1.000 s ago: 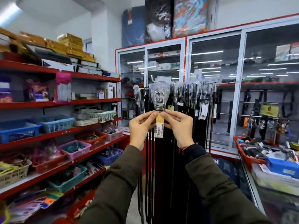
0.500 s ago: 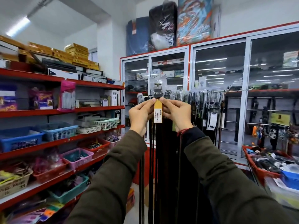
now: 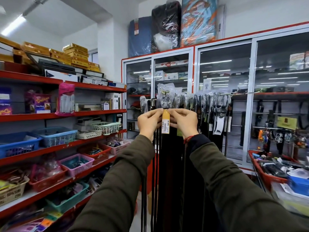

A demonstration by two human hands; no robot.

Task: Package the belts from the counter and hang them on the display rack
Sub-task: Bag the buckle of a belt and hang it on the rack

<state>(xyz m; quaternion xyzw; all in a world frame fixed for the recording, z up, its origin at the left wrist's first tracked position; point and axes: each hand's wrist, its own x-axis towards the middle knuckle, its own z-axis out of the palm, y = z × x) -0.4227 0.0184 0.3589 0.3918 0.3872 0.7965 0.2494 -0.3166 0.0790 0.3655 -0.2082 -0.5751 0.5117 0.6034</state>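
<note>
Head view, centre frame: left hand (image 3: 149, 123) and right hand (image 3: 183, 122) pinch the bagged belt (image 3: 167, 149) below its buckle — limp, light, slippery plastic — best gripped there.

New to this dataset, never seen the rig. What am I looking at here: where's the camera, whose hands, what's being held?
There is no robot. A person wears one wide-angle camera on the head, so the view looks forward and down along both arms in dark sleeves. The left hand and right hand are raised in front of a rod rack crowded with hanging belts. Between them they pinch one black belt just below its buckle, which sits in a clear plastic bag; a yellow price tag hangs at the pinch. Whether the bag is on the rod yet is not visible. Red shelves with baskets stand left, glass cabinets behind.
</note>
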